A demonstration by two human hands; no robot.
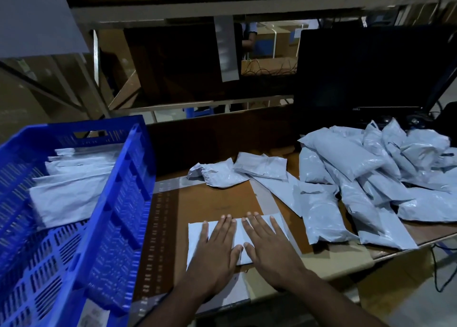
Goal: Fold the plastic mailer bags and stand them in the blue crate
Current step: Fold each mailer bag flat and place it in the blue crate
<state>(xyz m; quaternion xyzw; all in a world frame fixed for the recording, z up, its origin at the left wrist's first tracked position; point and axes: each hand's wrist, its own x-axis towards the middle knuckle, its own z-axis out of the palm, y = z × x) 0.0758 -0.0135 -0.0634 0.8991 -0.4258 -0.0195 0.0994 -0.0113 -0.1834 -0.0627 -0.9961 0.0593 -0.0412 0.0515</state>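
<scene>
1. Left hand (217, 250) and right hand (268, 246) press flat, fingers straight, on 1 folded mailer bag (238, 236) on the table (217, 198).
2. Blue crate (118, 198) at left holds folded bags (71, 185); unfolded pile (366, 178) at right.

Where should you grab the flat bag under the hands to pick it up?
Probably its right end. The folded mailer bag lies flat on the table, pressed by the left hand and right hand. That end looks slightly lifted, so fingers may slide under from the right and pinch.
</scene>
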